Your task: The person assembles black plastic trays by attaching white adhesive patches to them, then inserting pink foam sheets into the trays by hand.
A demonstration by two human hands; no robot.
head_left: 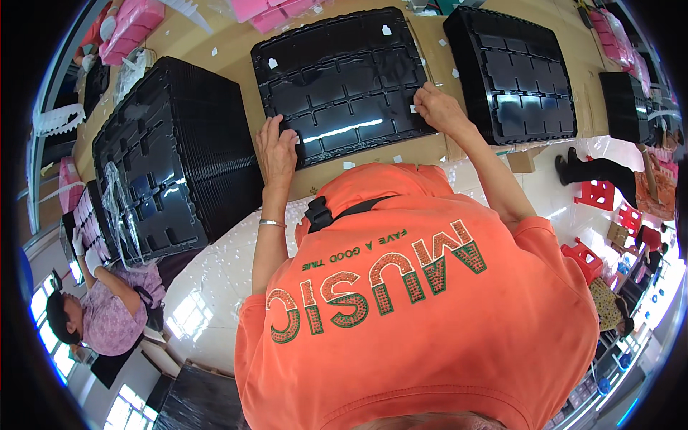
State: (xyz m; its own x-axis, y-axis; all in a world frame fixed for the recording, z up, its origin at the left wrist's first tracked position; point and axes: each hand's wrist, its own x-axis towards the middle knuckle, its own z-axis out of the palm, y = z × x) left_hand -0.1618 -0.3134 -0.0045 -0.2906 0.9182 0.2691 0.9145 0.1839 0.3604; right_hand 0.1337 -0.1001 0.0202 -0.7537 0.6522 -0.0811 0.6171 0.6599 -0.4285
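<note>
A wide black plastic tray point(344, 79) with molded compartments lies on the cardboard-covered table in front of me. Small white tags show near its far left corner point(272, 63) and far right corner point(387, 30). My left hand point(276, 154) is at the near left edge, fingers bent over the rim and thumb beside a white tag point(296, 140). At the right edge, my right hand point(438, 109) is closed with its fingertips on the rim, close to another white tag point(413, 109). What lies under the fingertips is partly hidden.
A tall stack of black trays point(215, 150) stands at my left, with clear film over it. Another black stack point(519, 79) is at my right. Pink packs point(269, 11) lie at the far edge. A co-worker in a purple shirt point(111, 315) is at the left.
</note>
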